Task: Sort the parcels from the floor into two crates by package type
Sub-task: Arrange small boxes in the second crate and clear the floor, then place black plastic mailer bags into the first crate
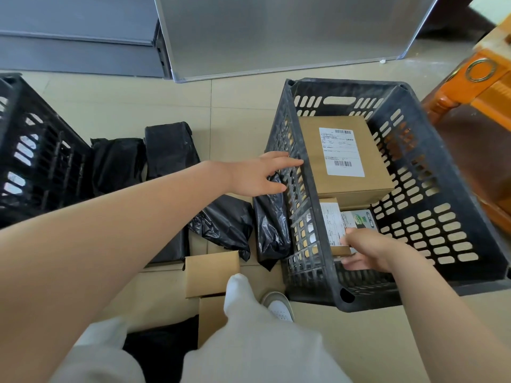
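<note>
The small cardboard box (336, 230) with its white shipping label sat low in the right crate (312, 189), pinched at its near end by the right hand (367, 251), fingers curled around the edge; it looked as if the placing step for cartons was under way, and the next move would call for letting go and settling it flat. Just beyond that hand lay a larger labelled carton (345, 158). The left hand (257, 175), fingers spread and holding nothing, hovered above a black poly-bag parcel (272, 233) leaning on the crate's outer wall. More black bags (166, 150) lay beyond, near the left crate (33, 150).
</note>
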### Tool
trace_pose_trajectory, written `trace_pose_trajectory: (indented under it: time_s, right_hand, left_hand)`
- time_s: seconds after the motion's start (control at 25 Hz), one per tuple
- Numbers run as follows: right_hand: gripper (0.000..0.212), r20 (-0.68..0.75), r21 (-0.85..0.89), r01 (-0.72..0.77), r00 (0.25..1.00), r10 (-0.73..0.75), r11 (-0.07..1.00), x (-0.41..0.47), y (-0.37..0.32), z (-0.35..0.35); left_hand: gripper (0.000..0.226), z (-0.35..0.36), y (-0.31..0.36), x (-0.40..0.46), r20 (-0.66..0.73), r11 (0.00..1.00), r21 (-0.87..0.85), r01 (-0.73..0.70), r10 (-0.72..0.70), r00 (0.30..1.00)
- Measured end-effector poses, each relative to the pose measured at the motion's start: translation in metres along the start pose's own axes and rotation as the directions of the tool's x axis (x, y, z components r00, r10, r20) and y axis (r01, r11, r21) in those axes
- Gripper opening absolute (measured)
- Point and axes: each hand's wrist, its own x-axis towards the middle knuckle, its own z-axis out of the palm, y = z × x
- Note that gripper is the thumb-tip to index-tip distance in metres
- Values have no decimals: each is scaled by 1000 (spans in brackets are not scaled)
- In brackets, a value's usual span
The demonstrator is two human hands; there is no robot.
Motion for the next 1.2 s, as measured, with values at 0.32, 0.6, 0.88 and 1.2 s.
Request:
trace_pose_trajectory:
  time_s: [0.32,0.6,0.88,1.2]
  right_hand:
    - [76,-268,-380,264,886,-378,887,-55,-64,2]
    - [58,-300,-413,627,591,-749,661,-91,-113,59]
    - [49,-94,-435,655,650,-754,618,-42,-103,136]
    - [37,-31,-764,333,837,-547,553,32,-58,178]
  left_hand:
    - [65,-5,-14,-13,45,996,42,85,-87,995]
    - [65,-11,-48,-31,51,972,23,235,-236,970]
    - [63,4,-98,-59,142,926,146,348,-367,919]
    - [58,18,-144,-90,121,870,48,491,-493,862]
